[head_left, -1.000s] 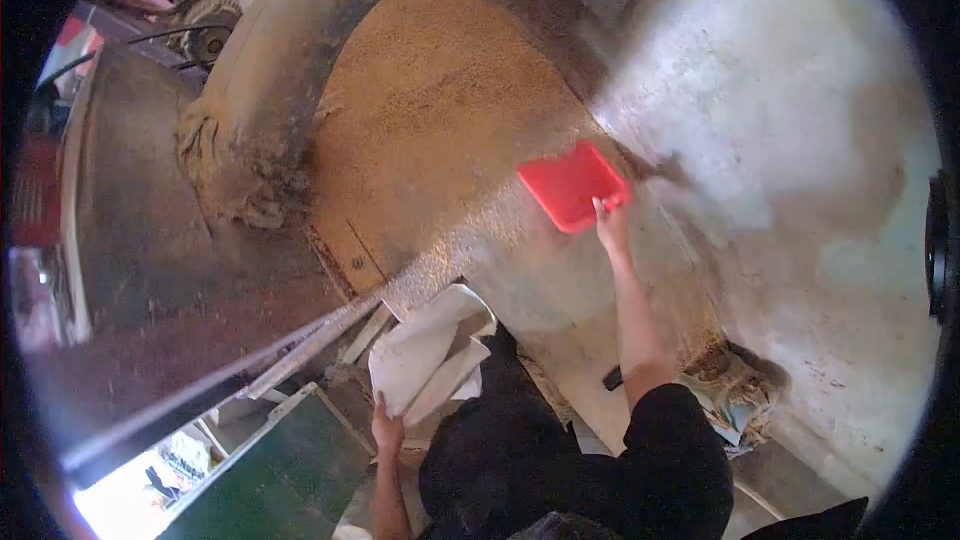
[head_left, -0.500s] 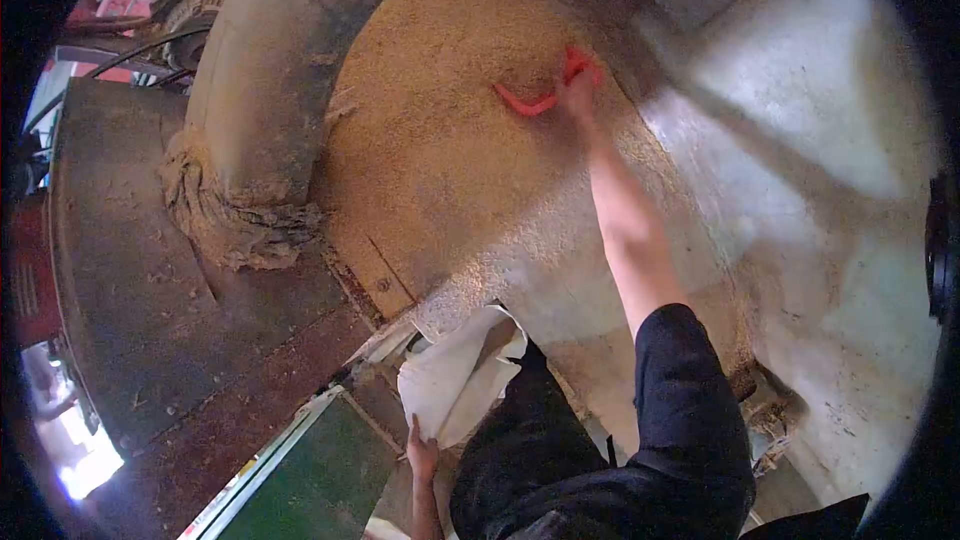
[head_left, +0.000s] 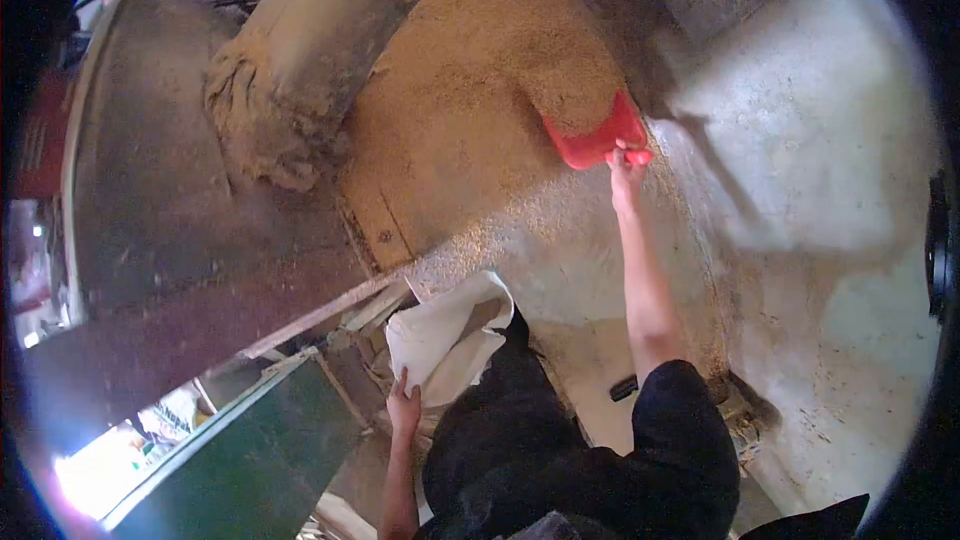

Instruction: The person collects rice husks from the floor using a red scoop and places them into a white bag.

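Note:
My right hand (head_left: 626,180) is closed around the handle of a red plastic scoop (head_left: 594,147). The scoop rests at the right edge of a heap of tan grain-like material (head_left: 460,100) and has a load of it inside. Low in the view, my left hand (head_left: 404,408) grips the edge of a white sack (head_left: 437,336). The sack's mouth gapes beside my dark-clothed leg. What the sack holds is hidden.
A thick, dusty curved duct (head_left: 330,40) with cloth wrapped at its end (head_left: 265,130) borders the heap on the left. A green panel (head_left: 235,460) stands at lower left. A pale wall (head_left: 810,160) rises on the right. Grain is scattered on the floor (head_left: 560,250).
My right hand has drawn the scoop back towards me and slightly right, and material now shows in it. My left hand stays on the sack. The whole view has shifted somewhat.

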{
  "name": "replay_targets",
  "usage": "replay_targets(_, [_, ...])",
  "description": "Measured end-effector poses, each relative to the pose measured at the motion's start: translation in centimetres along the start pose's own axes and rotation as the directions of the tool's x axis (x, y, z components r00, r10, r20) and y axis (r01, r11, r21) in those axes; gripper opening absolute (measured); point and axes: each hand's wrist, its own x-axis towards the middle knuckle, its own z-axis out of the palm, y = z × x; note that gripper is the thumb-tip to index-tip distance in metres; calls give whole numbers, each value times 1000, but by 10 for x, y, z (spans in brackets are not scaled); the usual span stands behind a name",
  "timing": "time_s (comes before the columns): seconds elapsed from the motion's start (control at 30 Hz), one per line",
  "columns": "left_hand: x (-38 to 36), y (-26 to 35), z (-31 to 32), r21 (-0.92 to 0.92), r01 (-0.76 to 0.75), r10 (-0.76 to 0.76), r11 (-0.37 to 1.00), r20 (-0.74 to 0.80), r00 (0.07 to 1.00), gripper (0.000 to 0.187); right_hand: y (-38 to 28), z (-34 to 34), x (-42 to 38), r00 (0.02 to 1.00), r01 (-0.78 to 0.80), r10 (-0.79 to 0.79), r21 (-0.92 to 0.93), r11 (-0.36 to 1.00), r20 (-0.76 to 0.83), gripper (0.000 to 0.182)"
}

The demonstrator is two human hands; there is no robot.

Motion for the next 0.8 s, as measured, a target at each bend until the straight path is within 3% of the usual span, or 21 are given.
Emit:
replay_targets(0.07, [-4,-19,8,-1,-91,91,996,-7,996,51,-20,-14,-38,999,2,0,35,999,-46,23])
replay_targets(0.13, [-12,-11,4,21,-77,76,997,46,996,55,-39,-29,-76,1000,-22,23,21,1000,-18,24])
replay_targets(0.2, [-19,-29,12,-11,-190,191,982,27,981,64,-52,-44,-121,998,-59,59,-7,998,22,25])
replay_targets(0.3, [-32,-18,13,-50,-109,112,993,68,991,76,-66,-66,-189,997,-59,57,41,997,45,23])
replay_targets(0.37, [-41,-18,13,-61,-49,55,997,111,992,79,-63,-89,-230,988,23,1,-153,988,157,22])
replay_targets(0.43, [-51,-34,23,-25,-232,233,972,72,970,83,-60,-102,-274,974,72,-27,-193,979,224,22])
replay_targets(0.47, [-52,-41,28,-38,-232,234,972,63,970,83,-60,-105,-296,960,116,-53,-221,968,273,22])
replay_targets(0.53, [-57,-57,37,-51,-357,360,933,39,932,88,-75,-101,-349,955,73,4,-247,966,295,19])
replay_targets(0.6, [-67,-60,37,-15,-376,377,926,37,926,92,-65,-106,-386,913,76,62,-318,945,403,16])
replay_targets(0.67, [-78,-60,37,53,-324,317,945,105,943,93,-64,-94,-423,896,-3,119,-264,965,428,15])
replay_targets(0.73, [-84,-66,38,77,-346,336,935,121,934,93,-64,-76,-443,806,2,242,-412,911,540,22])
replay_targets(0.8, [-87,-76,38,108,-367,352,924,137,926,92,-66,-45,-465,812,351,66,-576,738,580,29])
